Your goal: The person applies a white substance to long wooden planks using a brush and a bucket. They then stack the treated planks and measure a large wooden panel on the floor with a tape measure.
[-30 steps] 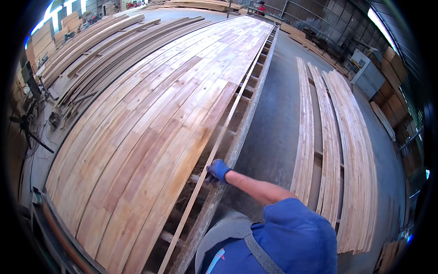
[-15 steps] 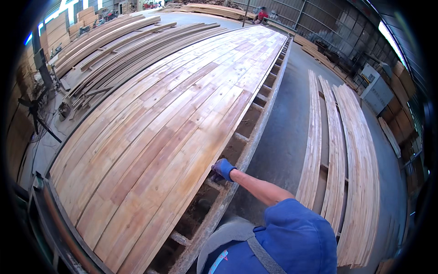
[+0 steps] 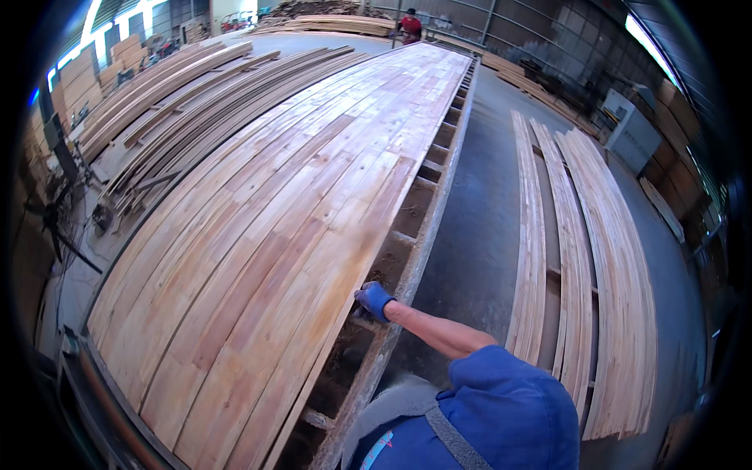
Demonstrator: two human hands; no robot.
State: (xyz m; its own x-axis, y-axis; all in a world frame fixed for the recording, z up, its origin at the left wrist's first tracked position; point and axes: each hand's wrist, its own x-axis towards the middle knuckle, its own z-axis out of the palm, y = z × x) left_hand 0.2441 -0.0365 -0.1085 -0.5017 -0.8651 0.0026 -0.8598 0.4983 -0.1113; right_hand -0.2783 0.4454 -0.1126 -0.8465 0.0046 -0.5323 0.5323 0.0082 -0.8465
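Observation:
My right hand [image 3: 374, 301], in a blue glove, is at the near right edge of a long bed of pale and reddish wooden boards [image 3: 258, 266]. Its fingers are curled against the edge of the outermost board [image 3: 327, 345], closed on it; the fingertips are partly hidden. The boards lie flat, side by side, on a metal frame [image 3: 368, 374] whose dusty crossbars show below the hand. My bare right forearm reaches in from the lower right, under a blue sleeve. My left hand is out of sight.
Stacks of long planks lie on the floor to the right [image 3: 619, 290] and far left [image 3: 227, 102]. A dark steel beam [image 3: 110, 403] runs along the bed's near left end. A person in red [image 3: 410, 28] stands at the far end. A white cabinet [image 3: 631, 135] stands right.
The view has swung slightly to the right, shifting most of the scene left. My right hand stays at the board's edge, its fingers still curled there.

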